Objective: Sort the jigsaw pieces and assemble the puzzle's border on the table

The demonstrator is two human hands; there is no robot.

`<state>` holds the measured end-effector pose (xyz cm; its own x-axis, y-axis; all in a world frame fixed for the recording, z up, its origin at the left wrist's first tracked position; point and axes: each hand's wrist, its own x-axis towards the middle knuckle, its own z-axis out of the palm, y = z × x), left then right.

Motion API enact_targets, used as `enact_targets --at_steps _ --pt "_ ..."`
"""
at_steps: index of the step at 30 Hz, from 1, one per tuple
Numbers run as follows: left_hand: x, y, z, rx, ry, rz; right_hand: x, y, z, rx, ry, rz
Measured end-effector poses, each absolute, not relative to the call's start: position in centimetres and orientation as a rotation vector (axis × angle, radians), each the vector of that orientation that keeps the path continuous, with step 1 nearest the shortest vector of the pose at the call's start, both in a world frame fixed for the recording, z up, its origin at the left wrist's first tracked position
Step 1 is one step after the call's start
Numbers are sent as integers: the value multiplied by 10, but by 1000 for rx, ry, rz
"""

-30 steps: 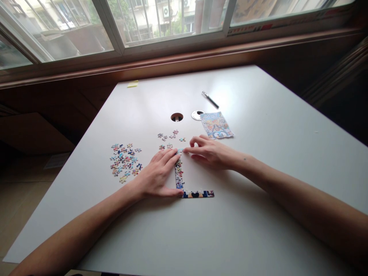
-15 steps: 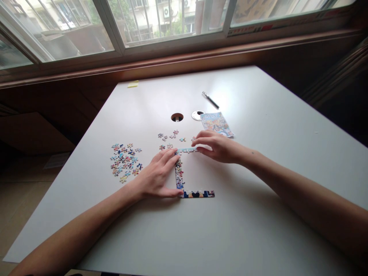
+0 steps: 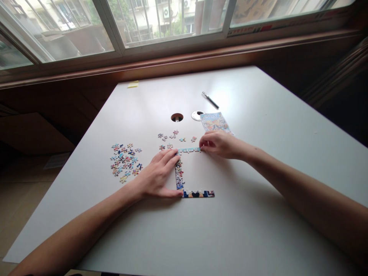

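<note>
Two hands: both rest on the white table (image 3: pixel 258 115), on one partly joined puzzle frame.
Left hand (image 3: pixel 156 174): lies flat and open, fingers extended, pressed along the outer side of the upright side strip (image 3: pixel 179 174); it grasps nothing.
Right hand (image 3: pixel 220 145): fingers curled, fingertips pinched at the far-right end of the pale blue top strip (image 3: pixel 189 150).
Top strip, axis: runs left to right between the two hands, its near-left end meeting the left fingertips at the corner.
Side strip, axis: runs from that corner back toward the person, down to the dark bottom strip (image 3: pixel 198 194).
Nearer hand: right for the strip's free end, left for the corner (whether the corner is locked is too small to tell).
Loose pieces (image 3: pixel 125 161): heaped left of the left hand; a few more pieces (image 3: pixel 169 136) just beyond both hands.
Picture card (image 3: pixel 215 122): just beyond the right hand.
</note>
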<state>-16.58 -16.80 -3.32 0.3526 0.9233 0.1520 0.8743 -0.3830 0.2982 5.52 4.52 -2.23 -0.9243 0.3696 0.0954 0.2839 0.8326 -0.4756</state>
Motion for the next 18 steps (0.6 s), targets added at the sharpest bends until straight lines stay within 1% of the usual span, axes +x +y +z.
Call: enact_targets --at_steps 11,18 --pt "-166 -168 -32 2416 1618 479 55 44 -23 -461 -2797 675" --pt "-166 -168 -31 2432 1601 497 54 47 -28 -568 -2633 614"
